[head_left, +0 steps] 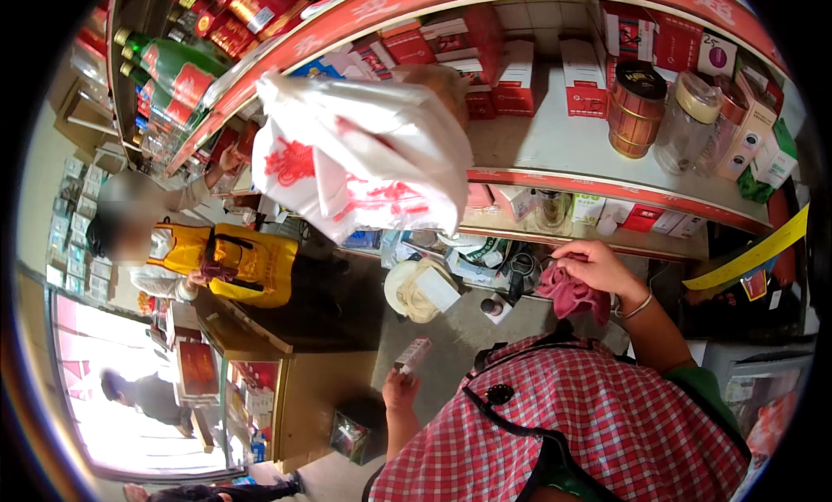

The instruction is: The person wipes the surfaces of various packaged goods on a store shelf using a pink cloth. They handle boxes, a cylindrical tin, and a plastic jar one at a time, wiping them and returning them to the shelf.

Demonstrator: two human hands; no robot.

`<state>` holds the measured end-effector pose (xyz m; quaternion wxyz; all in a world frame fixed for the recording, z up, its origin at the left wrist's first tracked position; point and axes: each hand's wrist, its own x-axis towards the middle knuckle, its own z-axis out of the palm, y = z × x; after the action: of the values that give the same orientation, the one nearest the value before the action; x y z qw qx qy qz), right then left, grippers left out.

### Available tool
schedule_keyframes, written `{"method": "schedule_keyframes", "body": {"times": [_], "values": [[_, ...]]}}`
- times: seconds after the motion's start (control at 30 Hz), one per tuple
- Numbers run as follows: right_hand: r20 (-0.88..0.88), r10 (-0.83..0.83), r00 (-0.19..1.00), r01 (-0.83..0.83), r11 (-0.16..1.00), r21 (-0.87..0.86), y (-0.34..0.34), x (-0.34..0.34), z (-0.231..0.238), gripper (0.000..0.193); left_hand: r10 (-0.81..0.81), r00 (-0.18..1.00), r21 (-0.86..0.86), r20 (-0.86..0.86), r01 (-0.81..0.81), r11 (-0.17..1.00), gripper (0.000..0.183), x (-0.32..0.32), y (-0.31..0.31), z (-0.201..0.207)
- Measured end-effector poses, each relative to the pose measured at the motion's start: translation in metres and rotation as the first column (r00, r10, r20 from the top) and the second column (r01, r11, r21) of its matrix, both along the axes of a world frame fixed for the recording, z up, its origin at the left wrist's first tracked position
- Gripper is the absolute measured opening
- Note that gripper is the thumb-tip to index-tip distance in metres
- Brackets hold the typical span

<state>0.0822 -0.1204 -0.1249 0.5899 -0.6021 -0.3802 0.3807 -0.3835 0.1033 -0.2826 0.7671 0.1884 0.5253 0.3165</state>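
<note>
My left hand [400, 389] is closed around a small pale, pinkish box [413, 356], held low in front of my apron. In my right hand [598, 268], near the lower shelf edge, a crumpled dark pink cloth [574, 296] hangs from the fingers. A small dark-capped bottle [496, 308] stands below the shelf, between the two hands. Beside it lie a beige bundle [425, 292] and a jumble of packets and cables. My red checked apron [589, 407] fills the lower middle.
A white plastic bag [364, 155] with red print hangs before the shelves. Boxes, a brown barrel-shaped jar [637, 112] and a clear jar [687, 125] line the upper shelf [546, 151]. At left, a co-worker in a yellow apron [251, 264] holds a dark cloth and reaches toward the shelving.
</note>
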Motion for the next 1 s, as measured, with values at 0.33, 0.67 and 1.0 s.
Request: {"method": "schedule_keyframes", "body": {"times": [0.33,0.67,1.0], "values": [[-0.453,0.032,0.891,0.084,0.969,0.233,-0.015,0.032,-0.012,0.034,-0.145,0.604,0.569,-0.784,0.792,0.223,0.035,0.176,-0.003,0.134],[-0.365,0.218,0.905,-0.052,0.908,0.416,0.006,0.037,-0.012,0.052,0.668,0.542,-0.127,-0.509,0.721,-0.681,0.030,0.419,-0.041,0.309],[-0.333,0.106,0.937,-0.014,0.964,0.267,-0.015,0.056,-0.039,0.056,0.753,0.042,-0.296,-0.657,0.904,-0.308,0.017,0.367,0.027,0.310]]}}
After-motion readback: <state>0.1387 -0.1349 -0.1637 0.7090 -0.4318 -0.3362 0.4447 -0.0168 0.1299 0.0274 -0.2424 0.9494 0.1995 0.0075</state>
